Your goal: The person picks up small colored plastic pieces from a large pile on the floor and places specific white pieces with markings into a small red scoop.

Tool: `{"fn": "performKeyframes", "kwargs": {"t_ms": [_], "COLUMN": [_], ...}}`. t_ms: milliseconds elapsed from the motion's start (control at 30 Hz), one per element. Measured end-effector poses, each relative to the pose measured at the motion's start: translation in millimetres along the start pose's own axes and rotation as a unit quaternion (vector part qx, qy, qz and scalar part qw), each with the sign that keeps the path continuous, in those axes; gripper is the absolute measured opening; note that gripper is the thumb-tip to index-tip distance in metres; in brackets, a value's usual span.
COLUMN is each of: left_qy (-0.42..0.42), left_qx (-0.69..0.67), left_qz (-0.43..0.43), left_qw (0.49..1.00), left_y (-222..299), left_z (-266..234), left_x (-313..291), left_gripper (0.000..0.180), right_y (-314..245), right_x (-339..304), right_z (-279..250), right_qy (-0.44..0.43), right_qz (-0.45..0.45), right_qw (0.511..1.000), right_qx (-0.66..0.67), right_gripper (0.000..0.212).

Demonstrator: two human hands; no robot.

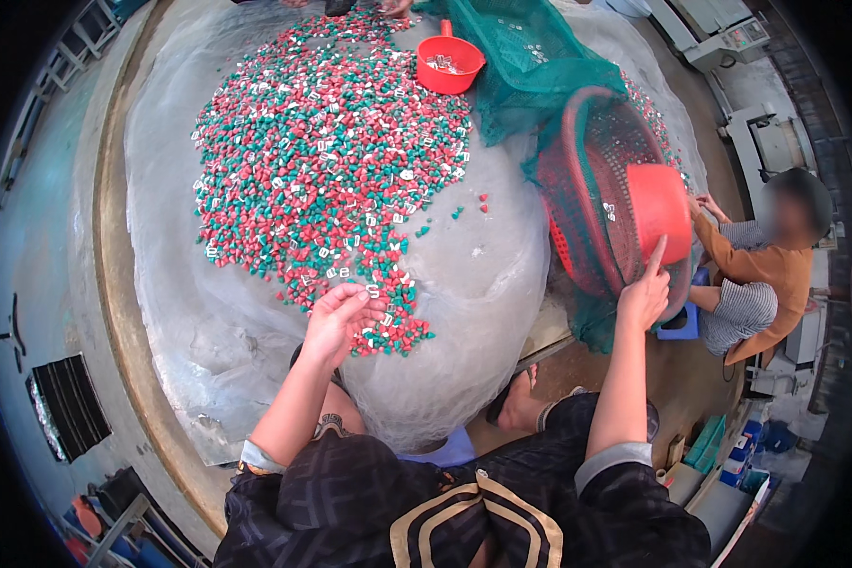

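A wide heap of small pink and green cone-like pieces point(303, 170), mixed with silvery buckle-like pieces, spreads over a translucent sheet. At its near edge, my left hand point(339, 322) has thumb and forefinger pinched together at a small silvery buckle point(373, 291). My right hand point(642, 299) is at a red plastic basket point(585, 161), over the near rim. Its index finger stretches out against a red tub point(657, 204) in the basket; the other fingers are partly hidden. Small silvery pieces point(610, 211) show beside the tub.
A red scoop point(448, 78) holding silvery pieces stands beyond the heap. Green netting point(530, 71) spreads at the far right and around the basket. Another person point(762, 256) sits to the right, hands near the tub. A further person's hand point(395, 8) shows at the far edge.
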State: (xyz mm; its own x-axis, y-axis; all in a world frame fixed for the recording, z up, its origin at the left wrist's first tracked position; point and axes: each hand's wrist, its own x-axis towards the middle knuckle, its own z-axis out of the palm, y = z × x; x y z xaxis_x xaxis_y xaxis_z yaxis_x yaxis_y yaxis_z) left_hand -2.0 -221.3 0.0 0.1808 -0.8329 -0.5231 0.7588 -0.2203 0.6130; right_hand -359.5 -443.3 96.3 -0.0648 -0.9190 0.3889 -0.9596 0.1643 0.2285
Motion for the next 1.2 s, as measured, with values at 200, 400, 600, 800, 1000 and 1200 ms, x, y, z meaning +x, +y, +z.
{"fn": "performKeyframes", "kwargs": {"t_ms": [200, 400, 600, 800, 1000, 1200], "left_qy": [0.010, -0.013, -0.086, -0.206, -0.008, 0.028], "left_qx": [0.002, 0.049, 0.210, 0.253, 0.280, 0.671], "left_qz": [0.007, 0.012, 0.061, -0.020, 0.078, 0.091], "left_qw": [1.000, 0.999, 0.972, 0.945, 0.957, 0.736], "left_y": [-4.1, 0.7, 10.9, 13.3, -4.3, -45.1], "left_z": [-1.5, 7.6, 53.8, 65.5, -11.4, -33.5], "left_x": [1.0, 2.3, 8.9, 16.4, 37.4, 31.7], "left_gripper": [0.007, 0.008, 0.017, 0.036, 0.023, 0.021], "right_y": [8.3, -19.0, -64.7, -87.2, -82.8, -95.0], "right_x": [14.0, -22.7, -103.0, -168.0, -168.6, -172.8], "right_z": [-14.9, -57.3, -33.2, -0.4, 32.3, 52.8], "right_qy": [0.099, -0.113, -0.358, -0.515, -0.491, -0.229], "right_qz": [0.018, 0.149, 0.213, 0.261, 0.264, 0.118], "right_qw": [0.939, 0.679, 0.532, 0.469, 0.512, 0.809], "right_qx": [0.329, 0.710, 0.737, 0.668, 0.654, 0.529], "right_gripper": [0.089, 0.088, 0.070, 0.056, 0.045, 0.065]}}
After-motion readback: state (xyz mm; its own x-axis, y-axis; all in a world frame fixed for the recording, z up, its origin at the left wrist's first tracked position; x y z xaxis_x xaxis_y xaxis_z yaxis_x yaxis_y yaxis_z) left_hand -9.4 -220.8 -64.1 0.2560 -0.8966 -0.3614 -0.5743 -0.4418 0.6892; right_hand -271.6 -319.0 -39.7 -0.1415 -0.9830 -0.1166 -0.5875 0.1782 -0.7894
